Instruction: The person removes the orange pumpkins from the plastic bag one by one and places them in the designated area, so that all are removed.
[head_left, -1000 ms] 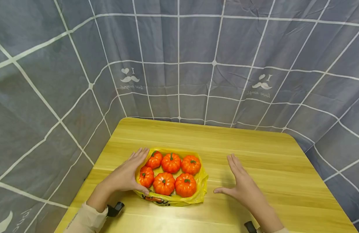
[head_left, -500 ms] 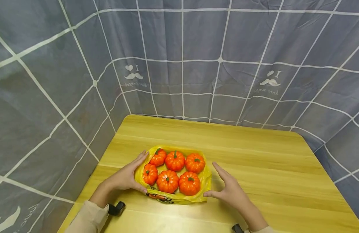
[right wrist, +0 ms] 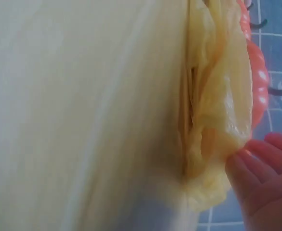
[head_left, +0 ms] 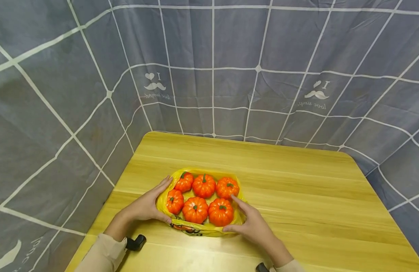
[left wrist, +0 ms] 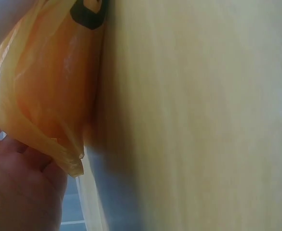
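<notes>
A yellow plastic bag (head_left: 213,230) lies on the table, its mouth spread wide. Several small orange pumpkins with green stems sit inside in two rows, such as the front middle pumpkin (head_left: 195,210). My left hand (head_left: 146,206) rests against the bag's left end, thumb at the front edge and fingers extended behind. At the right end, my right hand (head_left: 253,224) reaches over the rim, fingers extended near the back right pumpkin (head_left: 227,187) and thumb by the front edge. The right wrist view shows the fingers (right wrist: 268,163) touching the bag (right wrist: 222,96).
The bag stands on a wood-grain table (head_left: 308,189) with rounded far corners. A grey curtain (head_left: 234,90) with white grid lines hangs behind the table and along its sides. Black straps, one of them the left wrist's strap (head_left: 136,243), sit on both wrists.
My right hand has moved left from beside the bag onto its right end. The left hand stays at the left end. The pumpkins keep their arrangement; the head view has shifted slightly.
</notes>
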### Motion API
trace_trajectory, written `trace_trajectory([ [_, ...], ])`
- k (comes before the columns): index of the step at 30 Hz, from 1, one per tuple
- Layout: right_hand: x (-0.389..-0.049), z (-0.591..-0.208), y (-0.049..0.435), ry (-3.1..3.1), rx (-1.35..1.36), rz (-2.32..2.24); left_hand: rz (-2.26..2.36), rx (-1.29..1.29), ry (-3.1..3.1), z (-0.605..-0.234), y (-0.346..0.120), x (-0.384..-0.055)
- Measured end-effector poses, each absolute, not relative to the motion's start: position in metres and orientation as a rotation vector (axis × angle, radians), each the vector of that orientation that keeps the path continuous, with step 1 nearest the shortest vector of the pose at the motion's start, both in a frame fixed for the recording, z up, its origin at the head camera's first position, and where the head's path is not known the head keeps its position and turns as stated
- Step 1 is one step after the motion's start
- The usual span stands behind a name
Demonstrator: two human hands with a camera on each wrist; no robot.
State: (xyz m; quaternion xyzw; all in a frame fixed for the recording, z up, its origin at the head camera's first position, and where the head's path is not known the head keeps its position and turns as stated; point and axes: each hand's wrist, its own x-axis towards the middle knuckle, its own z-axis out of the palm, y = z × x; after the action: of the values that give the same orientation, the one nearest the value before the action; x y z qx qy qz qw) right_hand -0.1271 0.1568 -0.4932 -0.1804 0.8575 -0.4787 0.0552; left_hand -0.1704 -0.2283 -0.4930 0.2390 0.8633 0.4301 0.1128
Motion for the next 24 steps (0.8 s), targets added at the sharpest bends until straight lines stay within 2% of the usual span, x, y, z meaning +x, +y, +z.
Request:
trace_trajectory([
  [24, -0.119, -0.503, 0.137, 2.766, -0.502, -1.297, 1.227, 0.738, 2.556, -0.496, -0.226, -0.168],
])
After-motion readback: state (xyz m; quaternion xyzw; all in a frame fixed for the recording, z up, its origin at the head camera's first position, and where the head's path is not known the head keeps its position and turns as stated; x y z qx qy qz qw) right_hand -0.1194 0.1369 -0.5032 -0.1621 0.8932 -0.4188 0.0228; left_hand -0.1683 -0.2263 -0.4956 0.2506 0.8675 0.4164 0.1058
